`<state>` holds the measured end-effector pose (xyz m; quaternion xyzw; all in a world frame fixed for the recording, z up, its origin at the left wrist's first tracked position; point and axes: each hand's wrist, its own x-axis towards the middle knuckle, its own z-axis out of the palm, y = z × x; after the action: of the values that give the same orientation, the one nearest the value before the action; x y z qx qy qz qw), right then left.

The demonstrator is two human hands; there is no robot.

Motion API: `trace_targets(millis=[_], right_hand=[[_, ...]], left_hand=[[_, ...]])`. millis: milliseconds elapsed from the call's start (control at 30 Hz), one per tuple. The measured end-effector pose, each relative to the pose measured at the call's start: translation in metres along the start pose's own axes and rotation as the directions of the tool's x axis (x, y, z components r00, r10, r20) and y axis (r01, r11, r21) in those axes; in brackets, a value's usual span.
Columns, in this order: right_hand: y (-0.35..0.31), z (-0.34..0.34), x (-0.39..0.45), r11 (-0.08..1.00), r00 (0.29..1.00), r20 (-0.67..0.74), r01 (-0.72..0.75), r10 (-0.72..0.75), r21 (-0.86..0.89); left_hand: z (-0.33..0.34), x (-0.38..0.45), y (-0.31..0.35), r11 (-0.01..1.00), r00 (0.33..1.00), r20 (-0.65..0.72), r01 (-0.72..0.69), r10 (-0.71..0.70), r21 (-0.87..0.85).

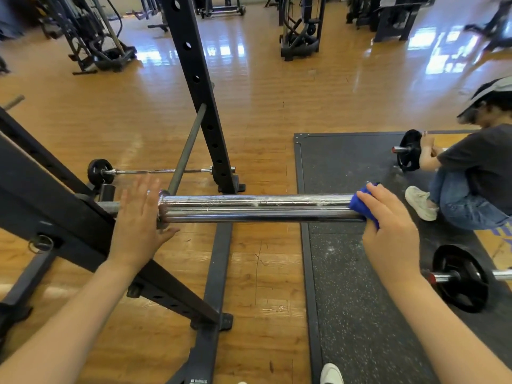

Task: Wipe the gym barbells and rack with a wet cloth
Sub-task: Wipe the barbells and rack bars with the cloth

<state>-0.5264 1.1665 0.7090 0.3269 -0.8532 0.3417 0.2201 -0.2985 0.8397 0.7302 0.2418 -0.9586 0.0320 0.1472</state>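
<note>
A chrome barbell sleeve (257,207) runs left to right across the middle, resting on the black rack (63,206) at the left. My right hand (388,228) wraps a blue cloth (360,205) round the sleeve's right end. My left hand (138,217) is flat with straight fingers, just in front of the sleeve's collar at the left end; I cannot tell whether it touches. A black rack upright (199,87) with holes rises behind the sleeve.
A second barbell (155,171) with a small plate lies on the wooden floor behind the rack. On the black rubber mat (346,273) a crouching person (476,173) handles a plated barbell (408,151). Another plated bar (460,277) lies at the right. Gym machines stand at the back.
</note>
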Motion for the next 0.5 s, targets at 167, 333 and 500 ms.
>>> trace_targets(millis=[167, 333, 500], right_hand=[[0.006, -0.002, -0.024, 0.997, 0.993, -0.088, 0.074, -0.075, -0.013], [0.003, -0.003, -0.032, 1.0, 0.998, -0.058, 0.031, -0.03, 0.004], [0.004, -0.005, -0.034, 0.999, 0.997, -0.071, 0.039, -0.039, 0.0]], left_hand=[[0.0, 0.008, -0.003, 0.998, 0.999, 0.039, 0.011, -0.013, 0.056], [-0.015, 0.024, -0.005, 0.999, 0.974, 0.228, 0.025, -0.018, -0.027], [-0.027, 0.048, -0.012, 0.984, 0.886, 0.463, 0.08, 0.004, -0.162]])
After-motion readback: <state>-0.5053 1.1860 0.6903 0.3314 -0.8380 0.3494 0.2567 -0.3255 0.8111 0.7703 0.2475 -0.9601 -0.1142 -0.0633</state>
